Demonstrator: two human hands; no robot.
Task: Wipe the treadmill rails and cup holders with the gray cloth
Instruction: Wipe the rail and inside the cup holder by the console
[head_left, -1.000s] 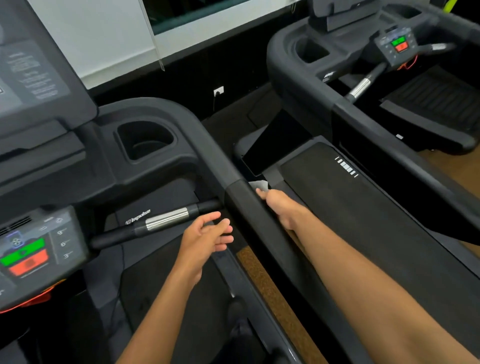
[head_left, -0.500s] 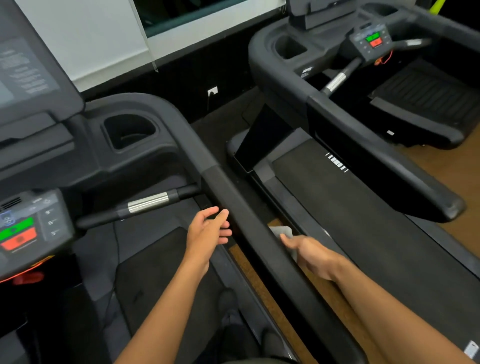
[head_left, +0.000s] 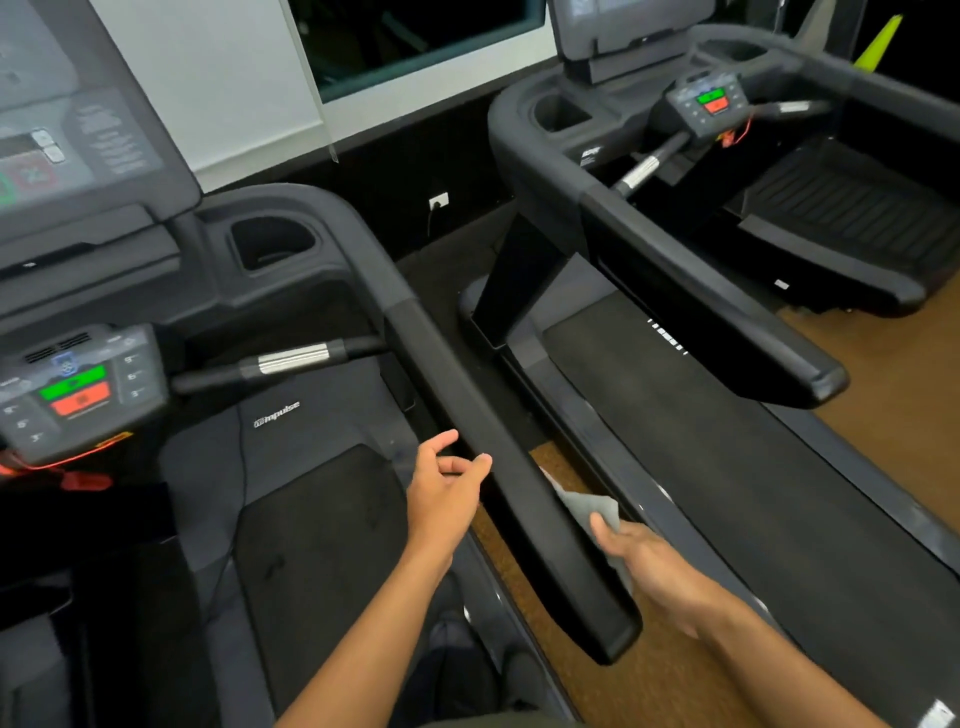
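Gym floor (head_left: 883, 415), treadmill rail (head_left: 498, 447): right hand (head_left: 654, 566) presses gray cloth (head_left: 587, 512) against its 3 o'clock side; left hand (head_left: 447, 488) hovers loosely curled, empty, at 9 o'clock.

Gray cloth (head_left: 587, 506); black rail (head_left: 498, 441); green, red console buttons (head_left: 75, 397).

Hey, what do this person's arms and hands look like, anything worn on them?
Both forearms are bare, with no sleeves in view. The left hand and right hand show no gloves, and no watch, bracelet or ring is visible on either.
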